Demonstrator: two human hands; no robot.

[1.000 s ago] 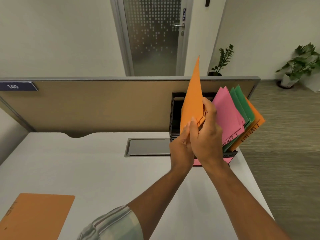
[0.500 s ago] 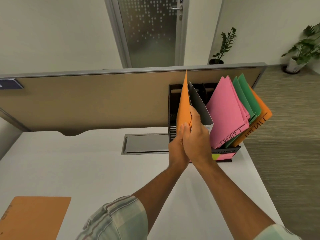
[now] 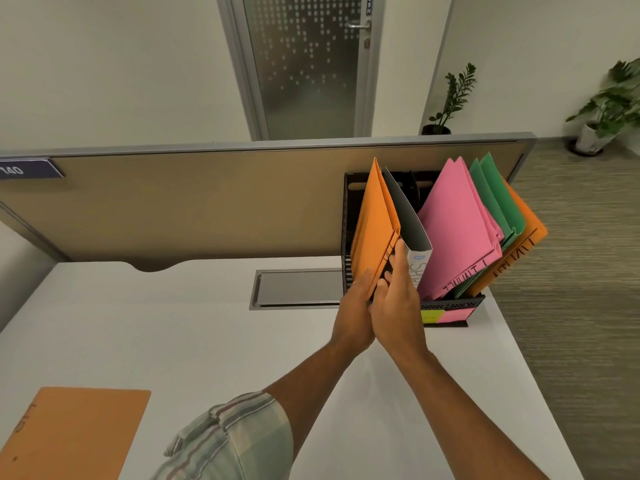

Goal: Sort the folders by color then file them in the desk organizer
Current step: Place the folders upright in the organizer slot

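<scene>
Lower now than a second ago, the orange folder has gone from standing high above the black desk organizer to sitting down in its leftmost slot, at the back right corner of the tabletop. Left hand presses flat against the folder's outer face; right hand has its fingers inside the slot, pinching the folder's near edge and parting it from the grey binder just beside it. This filing looks nearly finished, needing only a last seating push. Pink folders, green folders and another orange folder lean right, out past the organizer's side and the table's right edge. One more orange folder lies flat at the front left corner, still to file. Between it and the organizer the tabletop is bare, so the reach back is unobstructed.
</scene>
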